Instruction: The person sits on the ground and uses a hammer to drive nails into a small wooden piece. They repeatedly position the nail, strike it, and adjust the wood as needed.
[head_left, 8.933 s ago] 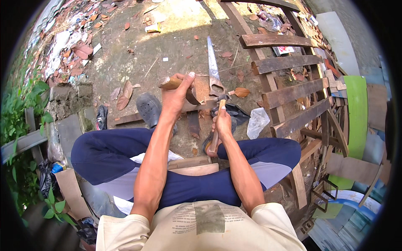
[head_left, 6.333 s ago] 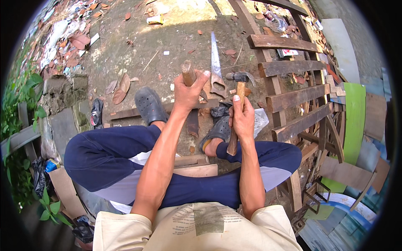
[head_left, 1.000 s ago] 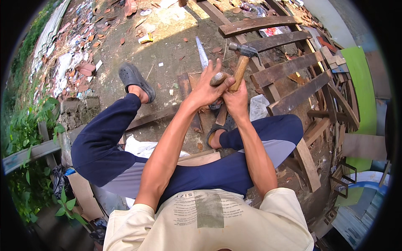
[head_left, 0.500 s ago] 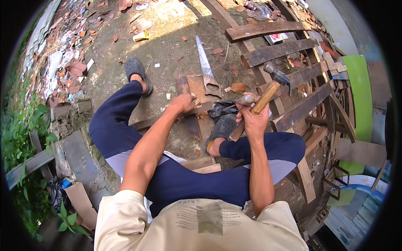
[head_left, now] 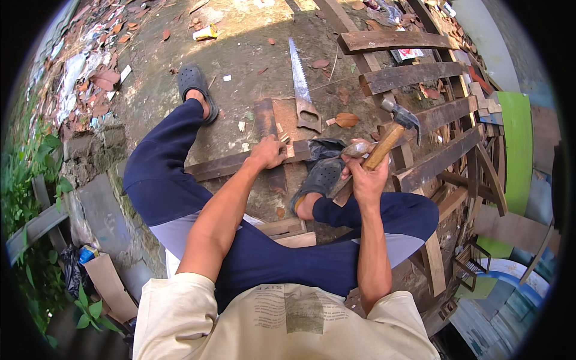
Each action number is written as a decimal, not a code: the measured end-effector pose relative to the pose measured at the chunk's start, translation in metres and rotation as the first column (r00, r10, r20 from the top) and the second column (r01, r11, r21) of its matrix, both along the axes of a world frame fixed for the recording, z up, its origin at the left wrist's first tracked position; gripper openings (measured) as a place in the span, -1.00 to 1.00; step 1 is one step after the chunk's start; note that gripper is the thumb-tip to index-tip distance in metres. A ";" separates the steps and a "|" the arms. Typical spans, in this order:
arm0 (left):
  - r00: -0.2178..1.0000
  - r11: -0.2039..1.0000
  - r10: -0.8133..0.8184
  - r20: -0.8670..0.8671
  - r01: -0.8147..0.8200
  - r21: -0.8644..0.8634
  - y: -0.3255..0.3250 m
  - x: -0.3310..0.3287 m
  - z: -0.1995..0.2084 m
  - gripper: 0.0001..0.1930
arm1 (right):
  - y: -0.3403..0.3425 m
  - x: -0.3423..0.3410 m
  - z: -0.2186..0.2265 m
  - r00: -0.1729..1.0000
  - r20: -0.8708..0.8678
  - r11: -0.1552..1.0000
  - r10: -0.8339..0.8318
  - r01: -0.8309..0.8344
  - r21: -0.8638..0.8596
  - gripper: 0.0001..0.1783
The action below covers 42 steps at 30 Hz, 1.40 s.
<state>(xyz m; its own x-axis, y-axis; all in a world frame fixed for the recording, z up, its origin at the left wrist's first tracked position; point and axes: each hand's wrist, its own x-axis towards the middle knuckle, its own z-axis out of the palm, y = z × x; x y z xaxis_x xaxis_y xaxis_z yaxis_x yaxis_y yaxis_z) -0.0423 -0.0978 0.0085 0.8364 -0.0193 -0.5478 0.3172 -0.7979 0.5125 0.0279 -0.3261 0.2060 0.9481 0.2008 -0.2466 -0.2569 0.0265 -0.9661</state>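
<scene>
1. The right hand has its fingers clenched round the wooden handle of a claw hammer, the steel head raised up and to the right, over the slatted frame.
2. The left hand presses down on the crossing of 2 dark boards: a short plank running away from the person and a longer batten lying across it. Its fingers are curled at the joint; whether they pinch a nail I cannot tell.
3. Likeliest mishap, I would say: the fingers sit right where a blow would land, so a glancing strike could catch them.
4. The boards rest on uneven dirt with only that hand steadying them, so a hit might make them hop or twist apart.
5. The right foot in a dark rubber clog is tucked just beside the joint, also within reach of a stray swing.
6. A handsaw lies teeth up near the plank's far end; a sliding board could knock into it.
7. The surface is bare packed earth strewn with dry leaves, chips and broken tile.
8. This is an outdoor yard: a frame of weathered slats on the right, a green panel beyond it, weeds and rubble on the left.
</scene>
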 end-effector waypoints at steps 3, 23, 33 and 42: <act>0.996 0.997 0.057 0.061 -0.061 0.054 -0.008 -0.009 -0.005 -0.60 | 0.001 -0.002 0.001 1.000 0.018 1.000 -0.002 0.002 -0.007 -0.49; 0.961 0.975 0.206 0.187 -0.218 0.046 -0.028 -0.004 -0.003 -0.66 | 0.001 -0.003 -0.001 0.996 0.085 1.000 0.009 -0.006 -0.026 -0.53; 0.961 0.988 0.003 0.275 -0.046 0.150 -0.030 0.007 -0.022 -0.66 | -0.002 0.000 -0.002 1.000 0.021 0.998 0.012 -0.010 -0.069 -0.50; 0.758 0.767 0.634 -0.151 -0.641 0.000 0.022 0.008 -0.038 -0.31 | -0.003 0.000 0.000 1.000 0.023 0.998 -0.014 0.016 -0.067 -0.50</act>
<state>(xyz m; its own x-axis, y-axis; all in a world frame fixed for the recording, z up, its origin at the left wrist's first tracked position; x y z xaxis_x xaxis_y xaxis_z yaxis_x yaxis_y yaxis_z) -0.0338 -0.0761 -0.0295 0.5833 0.4626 -0.6677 0.8118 -0.3616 0.4586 0.0275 -0.3293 0.2057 0.9563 0.1705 -0.2377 -0.2352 -0.0346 -0.9713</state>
